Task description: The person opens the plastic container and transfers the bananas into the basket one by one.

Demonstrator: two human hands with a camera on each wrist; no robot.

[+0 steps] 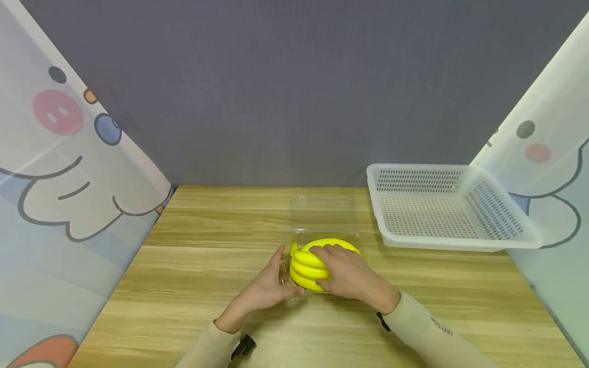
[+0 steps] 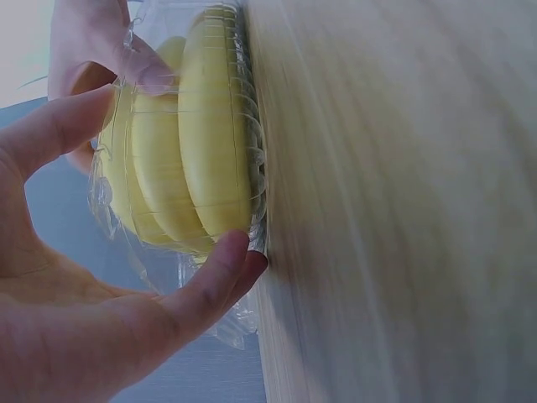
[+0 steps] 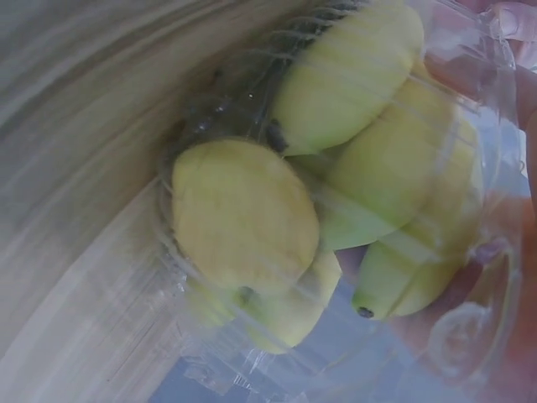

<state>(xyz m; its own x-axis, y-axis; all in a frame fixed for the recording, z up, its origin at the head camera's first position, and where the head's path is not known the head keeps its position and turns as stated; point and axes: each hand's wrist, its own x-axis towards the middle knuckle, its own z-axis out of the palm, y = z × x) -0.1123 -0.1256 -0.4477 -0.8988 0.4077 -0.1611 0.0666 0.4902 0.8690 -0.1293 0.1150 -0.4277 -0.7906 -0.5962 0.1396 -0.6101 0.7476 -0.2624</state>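
Observation:
A bunch of yellow bananas (image 1: 307, 272) lies in a clear plastic clamshell box (image 2: 99, 197), whose lid (image 1: 322, 213) is folded back away from the person. My left hand (image 1: 266, 289) holds the box's left end between thumb and fingers, as the left wrist view shows. From above and the right, my right hand (image 1: 348, 275) grips the bananas, its fingers bent over the top. Through the box wall in the right wrist view, banana tips and a rounder yellow shape (image 3: 245, 217) appear; whether that shape belongs to the bunch, I cannot tell.
A white perforated plastic basket (image 1: 460, 242) stands at the back right of the wooden table (image 1: 207, 225). Behind the table rises a grey panel (image 1: 276, 102). Cartoon-printed sheets (image 1: 92, 204) flank both sides.

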